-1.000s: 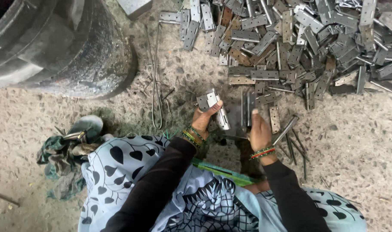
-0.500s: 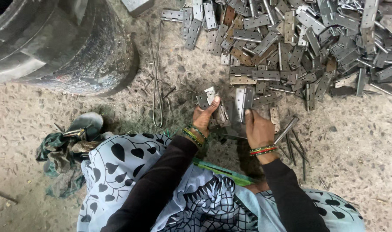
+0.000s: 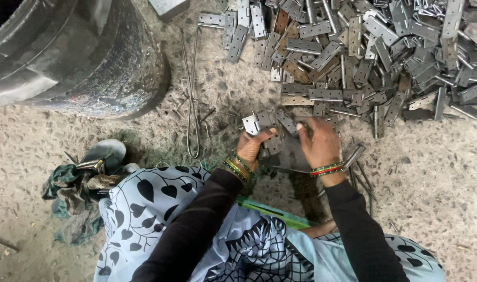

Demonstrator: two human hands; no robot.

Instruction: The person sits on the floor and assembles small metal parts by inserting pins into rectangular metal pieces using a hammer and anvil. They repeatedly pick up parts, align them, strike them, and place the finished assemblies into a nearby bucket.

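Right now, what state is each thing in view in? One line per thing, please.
Left hand: closed around a hinge.
Hinge: held off the ground, leaves partly open.
Right hand: fingers curled at the hinge, palm down.
Hinge pile: loose heap, pieces lying flat and overlapping.
Loose pins: scattered on the ground by the right wrist.
Wire rods: lying flat.
Dark drum: standing upright.
Cloth bundle: crumpled on the ground.

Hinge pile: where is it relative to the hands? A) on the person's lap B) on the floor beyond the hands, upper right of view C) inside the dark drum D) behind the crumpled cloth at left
B: the hinge pile is spread on the bare floor above and right of the left hand and the right hand, which meet over a few hinges.
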